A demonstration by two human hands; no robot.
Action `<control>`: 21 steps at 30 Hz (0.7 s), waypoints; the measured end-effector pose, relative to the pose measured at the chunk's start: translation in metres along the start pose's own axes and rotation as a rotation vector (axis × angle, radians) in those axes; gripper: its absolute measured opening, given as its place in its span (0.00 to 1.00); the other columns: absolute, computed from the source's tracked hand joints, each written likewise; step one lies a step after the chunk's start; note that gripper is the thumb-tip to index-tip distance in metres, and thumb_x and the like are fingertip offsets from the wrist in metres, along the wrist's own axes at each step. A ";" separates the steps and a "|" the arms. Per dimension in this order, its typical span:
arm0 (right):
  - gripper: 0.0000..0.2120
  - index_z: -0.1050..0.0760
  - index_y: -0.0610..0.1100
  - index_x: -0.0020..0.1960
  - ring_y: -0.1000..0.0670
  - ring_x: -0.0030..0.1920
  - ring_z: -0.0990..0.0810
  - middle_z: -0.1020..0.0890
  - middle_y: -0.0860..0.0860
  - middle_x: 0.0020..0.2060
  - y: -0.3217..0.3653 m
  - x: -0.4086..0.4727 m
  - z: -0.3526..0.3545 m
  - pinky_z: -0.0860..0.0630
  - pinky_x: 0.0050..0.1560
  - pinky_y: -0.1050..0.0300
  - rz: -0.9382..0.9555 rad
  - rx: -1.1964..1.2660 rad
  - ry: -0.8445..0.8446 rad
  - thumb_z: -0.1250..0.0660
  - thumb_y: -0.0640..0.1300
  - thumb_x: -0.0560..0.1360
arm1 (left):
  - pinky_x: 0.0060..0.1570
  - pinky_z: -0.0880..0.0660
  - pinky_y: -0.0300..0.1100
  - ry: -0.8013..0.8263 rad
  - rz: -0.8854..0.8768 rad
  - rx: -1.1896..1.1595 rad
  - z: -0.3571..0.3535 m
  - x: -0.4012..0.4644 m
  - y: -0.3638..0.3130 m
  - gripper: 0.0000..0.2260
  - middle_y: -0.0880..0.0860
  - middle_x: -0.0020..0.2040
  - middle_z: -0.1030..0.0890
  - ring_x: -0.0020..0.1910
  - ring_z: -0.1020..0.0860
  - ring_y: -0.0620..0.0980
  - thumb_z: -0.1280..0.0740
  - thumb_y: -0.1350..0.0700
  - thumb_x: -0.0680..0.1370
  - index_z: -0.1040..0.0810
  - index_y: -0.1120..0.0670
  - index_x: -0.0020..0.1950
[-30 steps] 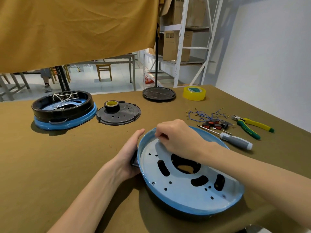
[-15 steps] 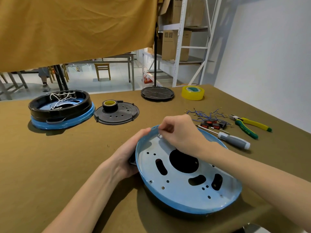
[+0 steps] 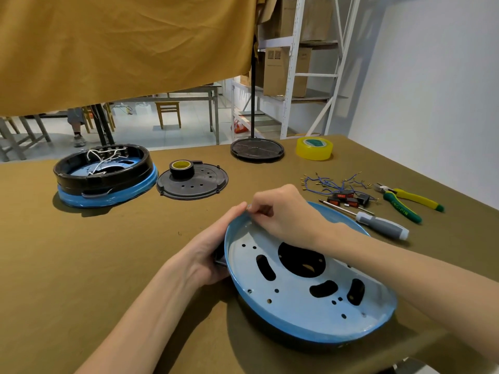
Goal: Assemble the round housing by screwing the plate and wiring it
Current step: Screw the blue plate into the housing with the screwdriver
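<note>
A round blue plate (image 3: 297, 300) with several holes and slots lies tilted on a black housing (image 3: 251, 317) near the table's front edge. My left hand (image 3: 208, 252) grips the housing's left side, its fingertips reaching up to the plate's rim. My right hand (image 3: 283, 211) hovers over the plate's far-left rim, thumb and fingers pinching what looks like a small screw (image 3: 249, 208), mostly hidden by the fingertips. My right forearm crosses over the plate's far side.
A grey-handled screwdriver (image 3: 378, 225), blue wires with switches (image 3: 340, 187) and green-yellow pliers (image 3: 405, 201) lie to the right. Farther back are yellow tape (image 3: 314, 148), a stand base (image 3: 256, 149), a black cover (image 3: 199, 184) bearing a tape roll (image 3: 181, 168), and a second wired housing (image 3: 105, 176).
My right hand has shifted left and up to the plate's far-left rim. My left fingertips have climbed to that rim, and the plate's central hole has come into full view.
</note>
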State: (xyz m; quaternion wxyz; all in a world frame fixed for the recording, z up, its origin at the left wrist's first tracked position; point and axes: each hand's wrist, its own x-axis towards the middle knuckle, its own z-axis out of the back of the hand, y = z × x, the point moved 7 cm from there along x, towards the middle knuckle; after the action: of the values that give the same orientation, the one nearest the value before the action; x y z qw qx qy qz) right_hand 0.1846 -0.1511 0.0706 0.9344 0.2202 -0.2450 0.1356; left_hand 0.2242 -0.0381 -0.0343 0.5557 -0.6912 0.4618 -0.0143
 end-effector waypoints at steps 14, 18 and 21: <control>0.04 0.17 0.37 0.41 0.53 0.34 0.20 0.15 0.48 0.35 -0.002 -0.010 0.003 0.23 0.39 0.61 -0.003 0.030 -0.037 0.25 0.32 0.74 | 0.32 0.21 0.40 -0.017 -0.015 0.075 -0.006 -0.009 0.000 0.12 0.54 0.37 0.15 0.30 0.17 0.51 0.25 0.47 0.68 0.15 0.53 0.30; 0.03 0.17 0.38 0.42 0.52 0.36 0.17 0.15 0.49 0.36 -0.023 -0.006 0.008 0.19 0.41 0.58 -0.147 0.117 -0.089 0.25 0.33 0.74 | 0.34 0.25 0.42 -0.064 -0.038 0.140 0.000 -0.006 0.000 0.17 0.53 0.35 0.17 0.30 0.20 0.51 0.31 0.54 0.79 0.17 0.54 0.31; 0.04 0.17 0.39 0.43 0.52 0.35 0.15 0.15 0.49 0.36 -0.030 -0.009 0.010 0.16 0.41 0.53 -0.235 0.217 -0.123 0.25 0.32 0.74 | 0.29 0.28 0.40 -0.084 -0.035 0.164 0.004 -0.004 0.001 0.22 0.52 0.30 0.21 0.25 0.23 0.50 0.37 0.59 0.81 0.20 0.54 0.27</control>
State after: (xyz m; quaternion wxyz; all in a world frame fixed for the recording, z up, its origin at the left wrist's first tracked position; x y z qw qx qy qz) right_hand 0.1836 -0.1830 0.0635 0.8978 0.3546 -0.2584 0.0374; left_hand 0.2236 -0.0324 -0.0349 0.6288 -0.6514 0.4232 -0.0329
